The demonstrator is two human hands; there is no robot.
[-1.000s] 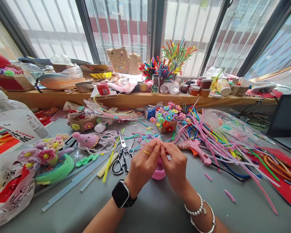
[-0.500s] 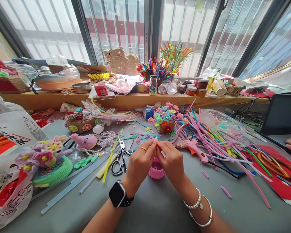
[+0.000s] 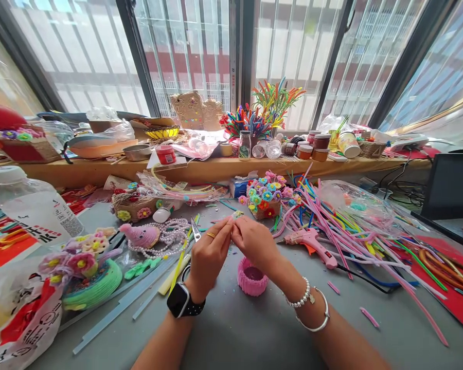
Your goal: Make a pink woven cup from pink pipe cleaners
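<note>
We see a pink fuzzy cup standing open-topped on the grey tabletop, just below the person's joined hands. Half a second ago the hands partly covered it; now they have shifted left, the cup shows almost whole, and the left hand hides much of the scissors. Grey tabletop spreads on the cup's near side; to its right lie short pink pieces and, beyond the right wrist, a pink glue gun. The left hand and right hand meet fingertip to fingertip, raised and angled inward, fingers closed in a pinch; we cannot tell what is between them.
</note>
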